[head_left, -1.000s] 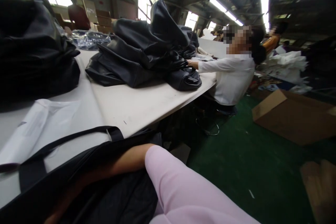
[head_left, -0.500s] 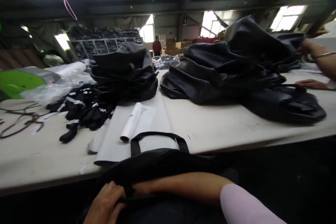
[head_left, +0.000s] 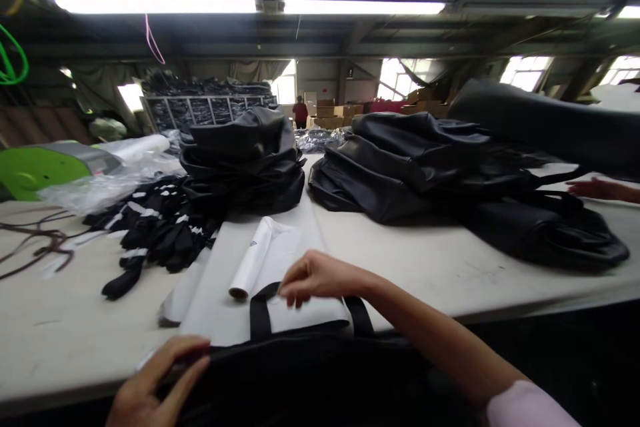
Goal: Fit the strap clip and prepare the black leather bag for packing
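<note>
A black bag [head_left: 310, 373] lies at the table's front edge, right in front of me. My left hand [head_left: 160, 380] pinches the bag's left upper edge between thumb and fingers. Over the bag's black strap handle [head_left: 261, 320] hovers my right hand [head_left: 310, 280], its fingertips pressed together and pointing left. Whatever those fingertips hold is too small to make out. Behind the handle, a white roll [head_left: 250, 263] of film rests on white sheets [head_left: 220, 310].
Stacks of black bags stand at the left [head_left: 245, 167] and right [head_left: 390, 167]. Black straps [head_left: 165, 227] with white bands lie left, near a green machine [head_left: 45, 170]. At far right, another person's hand [head_left: 595, 188] is by a black bag.
My right hand has come up out of the bag to above its handle. My left hand has shifted left along the bag's edge. The other person's black bag has swung right.
</note>
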`<state>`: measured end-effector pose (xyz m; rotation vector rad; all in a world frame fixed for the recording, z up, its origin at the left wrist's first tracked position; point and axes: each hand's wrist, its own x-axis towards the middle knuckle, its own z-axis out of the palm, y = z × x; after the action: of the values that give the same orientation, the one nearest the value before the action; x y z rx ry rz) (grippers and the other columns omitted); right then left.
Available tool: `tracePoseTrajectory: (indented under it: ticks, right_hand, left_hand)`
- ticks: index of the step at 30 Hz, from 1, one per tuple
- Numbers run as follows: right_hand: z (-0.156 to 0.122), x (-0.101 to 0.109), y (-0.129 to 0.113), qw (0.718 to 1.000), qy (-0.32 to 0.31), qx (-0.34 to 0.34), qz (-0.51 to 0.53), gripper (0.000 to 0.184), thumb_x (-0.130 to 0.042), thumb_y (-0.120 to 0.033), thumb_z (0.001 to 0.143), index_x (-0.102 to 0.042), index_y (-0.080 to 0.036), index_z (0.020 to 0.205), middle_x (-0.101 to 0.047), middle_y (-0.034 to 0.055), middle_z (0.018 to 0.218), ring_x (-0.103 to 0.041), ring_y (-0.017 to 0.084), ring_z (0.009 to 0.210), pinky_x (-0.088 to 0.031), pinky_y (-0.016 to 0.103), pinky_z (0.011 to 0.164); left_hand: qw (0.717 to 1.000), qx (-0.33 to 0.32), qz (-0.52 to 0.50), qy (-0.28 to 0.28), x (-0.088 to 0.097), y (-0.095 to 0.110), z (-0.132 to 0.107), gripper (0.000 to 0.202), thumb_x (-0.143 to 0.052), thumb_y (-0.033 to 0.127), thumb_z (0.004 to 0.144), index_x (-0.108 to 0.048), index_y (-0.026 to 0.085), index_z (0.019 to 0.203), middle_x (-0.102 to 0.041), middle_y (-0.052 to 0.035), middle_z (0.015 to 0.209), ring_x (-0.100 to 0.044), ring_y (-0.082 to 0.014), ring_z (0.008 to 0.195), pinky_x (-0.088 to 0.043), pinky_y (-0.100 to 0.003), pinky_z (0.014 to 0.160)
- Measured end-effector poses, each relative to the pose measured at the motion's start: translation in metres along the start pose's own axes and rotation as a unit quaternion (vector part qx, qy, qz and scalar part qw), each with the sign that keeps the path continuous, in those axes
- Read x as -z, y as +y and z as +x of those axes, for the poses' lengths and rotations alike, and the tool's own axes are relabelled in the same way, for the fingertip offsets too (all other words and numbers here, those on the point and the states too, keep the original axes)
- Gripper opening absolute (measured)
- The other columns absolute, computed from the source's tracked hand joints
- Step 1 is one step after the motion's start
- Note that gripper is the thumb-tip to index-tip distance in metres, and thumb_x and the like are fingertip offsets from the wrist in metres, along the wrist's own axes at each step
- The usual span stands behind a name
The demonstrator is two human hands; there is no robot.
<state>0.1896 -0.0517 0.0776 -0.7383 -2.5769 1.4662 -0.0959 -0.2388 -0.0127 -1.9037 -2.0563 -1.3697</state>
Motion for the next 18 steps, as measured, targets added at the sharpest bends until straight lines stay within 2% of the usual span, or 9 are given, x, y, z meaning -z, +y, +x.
tracePoseTrajectory:
  ticks: [1,2,4,5,7,9,11,15,18]
  right_hand:
    - [0.016,0.013,0.007,0.986,0.127,-0.065,-0.087,0.020,-0.063,-0.031,0.097,-0.074,-0.018,0.107,-0.072,0.0062,0.098,-0.069,0.023,0.094,-0.053,0.029,0.084]
    - [0.033,0.023,0.016,0.962,0.205,-0.110,-0.140,0.022,-0.069,-0.031,0.094,-0.074,-0.015,0.108,-0.070,0.0113,0.108,-0.065,0.029,0.106,-0.050,0.035,0.092]
    - [0.069,0.032,0.036,0.933,0.266,-0.155,-0.185,0.040,-0.083,-0.032,0.081,-0.072,-0.010,0.113,-0.061,0.0209,0.126,-0.056,0.038,0.119,-0.045,0.044,0.098]
    - [0.085,0.032,0.046,0.927,0.279,-0.161,-0.191,0.047,-0.089,-0.031,0.075,-0.072,-0.008,0.113,-0.057,0.0235,0.131,-0.053,0.040,0.122,-0.044,0.045,0.099]
    - [0.108,0.027,0.063,0.921,0.301,-0.158,-0.191,0.049,-0.092,-0.030,0.069,-0.073,-0.010,0.109,-0.055,0.0218,0.132,-0.054,0.038,0.121,-0.044,0.041,0.098]
    - [0.122,0.020,0.077,0.919,0.325,-0.144,-0.170,0.034,-0.089,-0.027,0.074,-0.074,-0.014,0.102,-0.063,0.0152,0.121,-0.058,0.030,0.115,-0.044,0.035,0.095]
    - [0.129,0.017,0.088,0.922,0.345,-0.120,-0.128,0.016,-0.083,-0.022,0.079,-0.074,-0.017,0.091,-0.069,0.0080,0.102,-0.062,0.024,0.102,-0.044,0.031,0.089]
    - [0.133,0.019,0.104,0.917,0.396,-0.046,0.003,0.014,-0.074,-0.024,0.086,-0.064,-0.016,0.079,-0.063,-0.0005,0.075,-0.059,0.016,0.076,-0.043,0.027,0.074]
    - [0.134,0.021,0.111,0.893,0.431,0.000,0.131,0.021,-0.054,-0.030,0.096,-0.057,-0.017,0.080,-0.053,-0.0040,0.061,-0.053,0.014,0.060,-0.040,0.025,0.061]
  left_hand:
    - [1.000,0.011,0.014,-0.011,-0.006,0.009,0.027,0.042,-0.062,0.067,0.082,-0.071,0.028,0.097,-0.073,-0.0012,0.096,-0.071,-0.0235,0.086,-0.062,-0.034,0.081]
    - [0.997,0.036,0.037,-0.055,-0.017,0.017,0.055,0.047,-0.059,0.068,0.082,-0.070,0.026,0.100,-0.072,-0.0036,0.100,-0.070,-0.0253,0.090,-0.060,-0.039,0.087]
    - [0.990,0.062,0.076,-0.105,-0.047,0.030,0.104,0.052,-0.053,0.059,0.083,-0.065,0.018,0.113,-0.066,-0.0118,0.118,-0.064,-0.0298,0.106,-0.053,-0.045,0.099]
    - [0.988,0.062,0.085,-0.116,-0.064,0.034,0.123,0.058,-0.058,0.056,0.080,-0.062,0.013,0.118,-0.063,-0.0159,0.124,-0.059,-0.0328,0.116,-0.047,-0.047,0.106]
    - [0.980,0.077,0.102,-0.151,-0.097,0.037,0.148,0.070,-0.067,0.050,0.075,-0.056,0.007,0.128,-0.059,-0.0226,0.127,-0.053,-0.0389,0.125,-0.041,-0.052,0.109]
    - [0.971,0.107,0.115,-0.179,-0.121,0.034,0.160,0.079,-0.073,0.040,0.072,-0.048,0.006,0.138,-0.057,-0.0261,0.128,-0.051,-0.0439,0.126,-0.041,-0.056,0.106]
    - [0.965,0.138,0.113,-0.193,-0.133,0.028,0.164,0.081,-0.071,0.030,0.073,-0.041,0.008,0.145,-0.057,-0.0263,0.129,-0.052,-0.0448,0.125,-0.041,-0.056,0.104]
    - [0.963,0.192,0.045,-0.184,-0.127,0.019,0.167,0.071,-0.065,0.023,0.080,-0.041,0.010,0.146,-0.058,-0.0240,0.130,-0.054,-0.0408,0.125,-0.038,-0.053,0.109]
    - [0.950,0.244,-0.079,-0.176,-0.118,0.017,0.162,0.066,-0.063,0.032,0.086,-0.042,0.009,0.144,-0.063,-0.0214,0.124,-0.064,-0.0327,0.111,-0.049,-0.043,0.098]
